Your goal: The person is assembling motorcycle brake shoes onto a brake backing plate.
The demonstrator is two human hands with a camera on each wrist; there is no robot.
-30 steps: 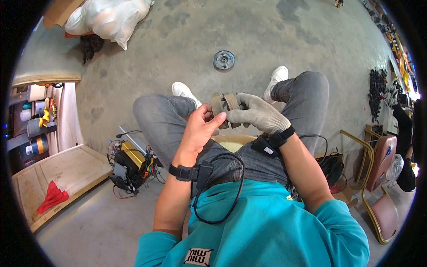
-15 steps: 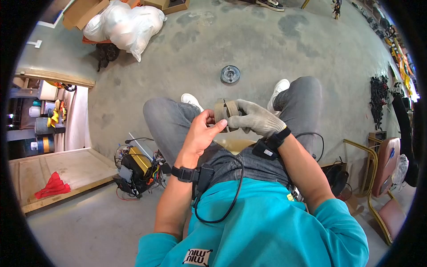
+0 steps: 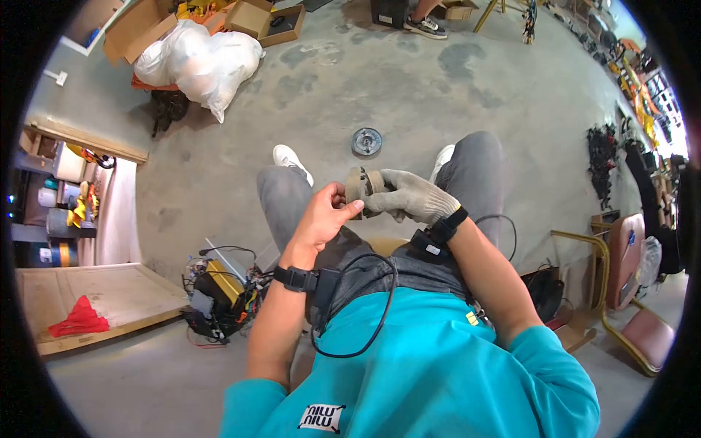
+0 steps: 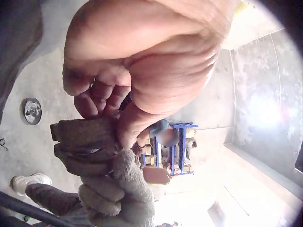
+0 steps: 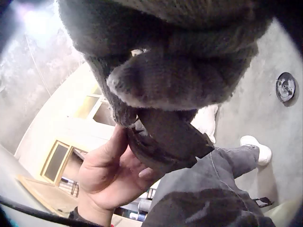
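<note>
Between both hands, in front of the lap, is a pair of curved brake shoes (image 3: 355, 186) with tan outer faces, set side by side. My bare left hand (image 3: 321, 215) pinches them from the left, thumb on the near side, fingers behind. On the right side my right hand (image 3: 416, 196), in a grey knit glove, grips them with its thumb and curled fingers. The left wrist view has the brake shoes (image 4: 87, 144) under the left fingertips, against the gloved fingers (image 4: 135, 182). In the right wrist view the glove hides part of the shoes (image 5: 165, 142).
A round metal drum plate (image 3: 366, 142) lies on the concrete floor beyond the knees. Tools and wires (image 3: 223, 288) are heaped at the left, near a wooden board (image 3: 139, 292) bearing a red cloth (image 3: 79, 317). A chair (image 3: 628, 259) stands right; white bags (image 3: 201, 66) lie far left.
The head view has tilted up, bringing another person's shoe and open boxes into sight at the back. My knees have come closer together. Both hands keep their hold on the brake shoes.
</note>
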